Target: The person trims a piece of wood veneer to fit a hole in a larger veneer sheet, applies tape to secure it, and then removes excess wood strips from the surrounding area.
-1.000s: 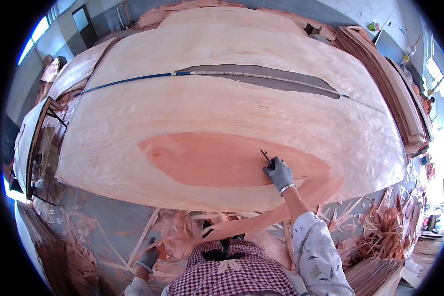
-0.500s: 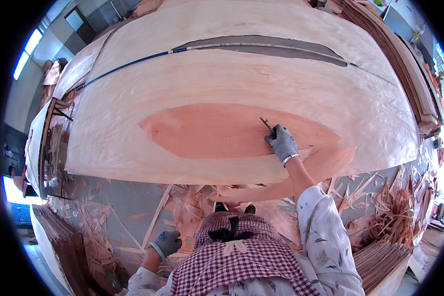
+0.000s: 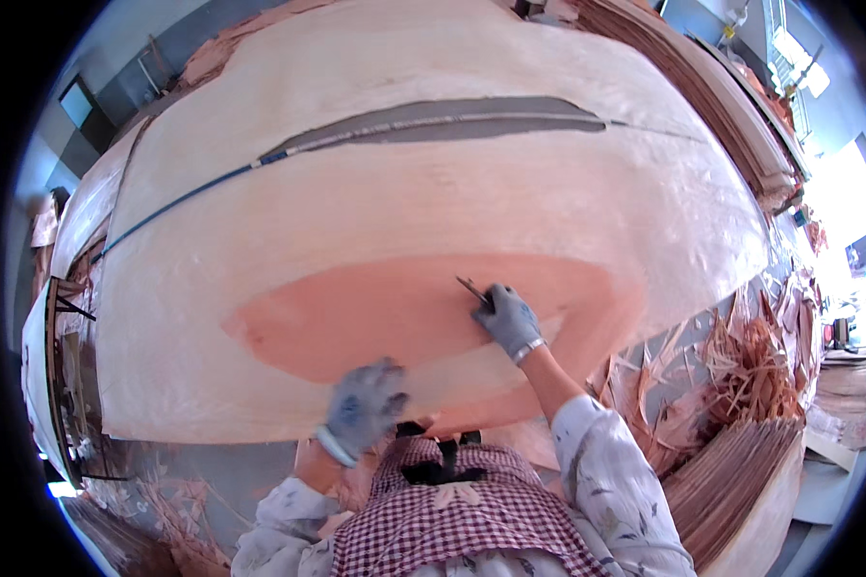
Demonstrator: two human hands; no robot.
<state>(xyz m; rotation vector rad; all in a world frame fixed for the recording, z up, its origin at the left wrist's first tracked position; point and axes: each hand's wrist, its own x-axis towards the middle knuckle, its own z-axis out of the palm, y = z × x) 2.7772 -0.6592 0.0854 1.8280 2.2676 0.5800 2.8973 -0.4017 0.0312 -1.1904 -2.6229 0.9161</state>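
A large pale sheet of wood veneer [image 3: 375, 202] lies spread out before me. In its near half is a pointed-oval reddish area [image 3: 356, 317], and a reddish veneer strip [image 3: 595, 337] runs from its right end toward my body. My right hand [image 3: 512, 322], in a grey glove, is closed round a slim knife-like tool [image 3: 470, 288] above the reddish area. The tool's tip points up and left. My left hand [image 3: 361, 409], also gloved, hovers by the sheet's near edge. Motion blurs it, but its fingers look apart with nothing between them.
A long blue-and-white rod [image 3: 202, 192] lies across the sheet, over a dark grey elongated patch [image 3: 510, 108]. Stacked veneer [image 3: 731, 490] stands at lower right, beside torn scraps [image 3: 741, 356]. More layered sheets [image 3: 683, 77] line the far right.
My left hand has risen from beside my apron to the sheet's near edge. My right hand, still holding the tool, has shifted left and nearer to me. The view has tilted and moved.
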